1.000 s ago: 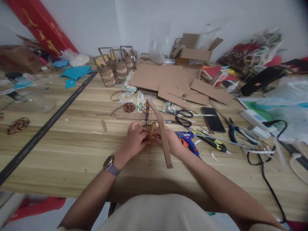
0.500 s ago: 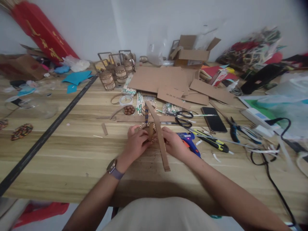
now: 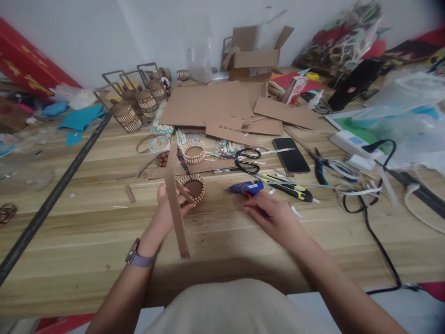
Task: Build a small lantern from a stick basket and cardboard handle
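My left hand (image 3: 166, 207) is closed round the near left side of a small round holder (image 3: 199, 198), whose cardboard wall is edged with pale short sticks. A long bent cardboard strip (image 3: 176, 214) stands up from it in front of my fingers, and a dark patterned strip (image 3: 184, 165) rises at its far side. On the right, my right hand (image 3: 273, 214) has its fingers curled at the handle of a blue glue gun (image 3: 246, 187) with an orange trigger. The gun's nozzle points left, toward the holder; most of its handle is hidden by the hand.
Beyond lie a stick-edged ring (image 3: 193, 152), black scissors (image 3: 248, 160), a phone (image 3: 291, 155) and cardboard sheets (image 3: 205, 104). A yellow-black utility knife (image 3: 292, 189) and pliers (image 3: 320, 169) are right. Finished lidded containers (image 3: 127, 116) with handles stand back left.
My right hand has left the holder and moved right to the glue gun. My left hand keeps the holder, now tilted, with its strip swung left. The view has shifted right.
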Motion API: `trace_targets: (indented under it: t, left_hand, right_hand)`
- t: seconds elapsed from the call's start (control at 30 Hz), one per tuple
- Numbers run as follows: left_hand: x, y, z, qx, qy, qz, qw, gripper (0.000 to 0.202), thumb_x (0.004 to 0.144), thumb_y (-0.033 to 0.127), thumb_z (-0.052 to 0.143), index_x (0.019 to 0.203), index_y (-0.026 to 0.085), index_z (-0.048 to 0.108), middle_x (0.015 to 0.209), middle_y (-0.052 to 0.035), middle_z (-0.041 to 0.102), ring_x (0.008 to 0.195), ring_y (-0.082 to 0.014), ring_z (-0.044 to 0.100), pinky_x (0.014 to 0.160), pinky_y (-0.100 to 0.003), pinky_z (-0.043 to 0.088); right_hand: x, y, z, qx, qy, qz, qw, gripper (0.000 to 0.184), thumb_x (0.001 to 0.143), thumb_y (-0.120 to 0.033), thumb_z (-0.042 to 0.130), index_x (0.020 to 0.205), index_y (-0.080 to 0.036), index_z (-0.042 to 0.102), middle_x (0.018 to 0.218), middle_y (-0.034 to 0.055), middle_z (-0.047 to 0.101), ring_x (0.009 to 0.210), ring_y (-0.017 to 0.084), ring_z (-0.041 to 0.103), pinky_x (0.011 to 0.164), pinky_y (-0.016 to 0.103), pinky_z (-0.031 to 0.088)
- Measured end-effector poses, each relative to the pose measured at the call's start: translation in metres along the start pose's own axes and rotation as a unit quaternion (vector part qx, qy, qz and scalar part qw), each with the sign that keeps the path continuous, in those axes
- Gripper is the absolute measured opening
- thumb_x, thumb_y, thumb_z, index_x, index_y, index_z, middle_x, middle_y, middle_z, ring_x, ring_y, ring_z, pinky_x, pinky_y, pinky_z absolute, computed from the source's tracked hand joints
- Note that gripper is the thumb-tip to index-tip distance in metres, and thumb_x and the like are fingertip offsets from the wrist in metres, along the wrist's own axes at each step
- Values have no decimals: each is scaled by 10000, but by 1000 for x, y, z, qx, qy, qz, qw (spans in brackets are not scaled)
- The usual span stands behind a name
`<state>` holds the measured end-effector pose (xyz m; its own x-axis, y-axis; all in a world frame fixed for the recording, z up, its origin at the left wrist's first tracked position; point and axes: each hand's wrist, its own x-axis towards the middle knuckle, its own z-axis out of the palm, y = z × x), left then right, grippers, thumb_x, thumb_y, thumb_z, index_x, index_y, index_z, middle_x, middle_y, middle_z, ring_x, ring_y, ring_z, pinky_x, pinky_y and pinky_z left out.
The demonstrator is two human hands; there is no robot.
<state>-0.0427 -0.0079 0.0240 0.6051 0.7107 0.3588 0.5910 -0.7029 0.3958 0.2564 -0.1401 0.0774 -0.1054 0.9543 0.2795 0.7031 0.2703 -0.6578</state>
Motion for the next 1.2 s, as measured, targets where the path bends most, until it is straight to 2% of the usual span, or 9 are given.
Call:
trace_targets:
  t: [0.13, 0.27, 0.37, 0.5, 0.6, 0.77, 0.93, 1.07, 1.2]
  left_hand:
    - [-4, 2, -2, 22, 6, 6, 1000, 69, 897, 306, 706, 865, 255, 741, 1069, -57, 751, 1139, -311, 620, 1106, -666, 325]
    - [-8, 7, -1, 36, 20, -3, 999, 65, 903, 289, 694, 894, 246, 741, 1042, -54, 754, 1158, -307, 599, 1099, -631, 329]
    - [-9, 6, 2, 44, 25, -3, 999, 70, 887, 313, 713, 883, 249, 740, 997, -56, 762, 1108, -312, 619, 1092, -610, 345]
    - [-8, 4, 4, 50, 7, -3, 999, 100, 856, 352, 744, 848, 253, 734, 933, -47, 766, 1020, -307, 639, 1070, -605, 367]
    - [-7, 9, 5, 43, 24, -5, 999, 93, 866, 306, 726, 788, 255, 728, 917, -37, 765, 1064, -322, 617, 1081, -616, 353]
    - [-7, 19, 7, 48, 33, -17, 998, 84, 882, 212, 688, 816, 243, 730, 941, -39, 758, 1097, -330, 596, 1065, -626, 369]
    - [-6, 23, 10, 65, 50, -29, 996, 114, 867, 256, 736, 766, 230, 690, 884, -60, 721, 1184, -353, 533, 1055, -644, 383]
    - [-4, 28, 11, 52, 56, -37, 996, 177, 876, 287, 739, 731, 221, 661, 846, -55, 706, 1187, -349, 520, 1059, -641, 376]
    - [-3, 36, 9, 36, 61, -60, 996, 79, 869, 270, 737, 835, 212, 695, 941, -62, 734, 1223, -367, 502, 1075, -643, 340]
  right_hand:
    - [-12, 9, -5, -52, 21, 79, 995, 224, 981, -355, 522, 919, -235, 700, 886, 79, 695, 772, 224, 659, 679, 334, 499]
    - [-22, 23, -1, -147, 56, 166, 974, 278, 959, -448, 558, 984, -208, 695, 915, 96, 677, 764, 251, 652, 666, 356, 484]
    - [-23, 30, 5, -162, 44, 210, 963, 328, 923, -478, 610, 1052, -184, 676, 951, 110, 681, 823, 281, 665, 701, 374, 495]
    - [-17, 38, 10, -165, 27, 228, 959, 324, 878, -415, 654, 1085, -167, 678, 985, 134, 696, 833, 287, 669, 721, 380, 497]
    - [-13, 43, 8, -158, 27, 226, 961, 272, 848, -357, 647, 1037, -168, 696, 952, 132, 700, 802, 278, 661, 703, 371, 482]
    - [-14, 34, 4, -8, 27, 277, 961, 251, 780, -416, 650, 928, -214, 659, 819, 51, 700, 705, 228, 611, 654, 341, 445]
    - [-19, 17, 13, 231, 23, 330, 915, 307, 686, -427, 701, 900, -235, 593, 757, -7, 626, 690, 186, 563, 609, 291, 419]
    - [-19, 8, 21, 261, -10, 334, 906, 274, 676, -435, 733, 818, -234, 614, 701, -29, 545, 653, 162, 498, 582, 275, 388]
    - [-13, 1, 29, 303, -21, 364, 880, 320, 665, -470, 785, 822, -233, 637, 725, -13, 586, 680, 166, 527, 604, 275, 412]
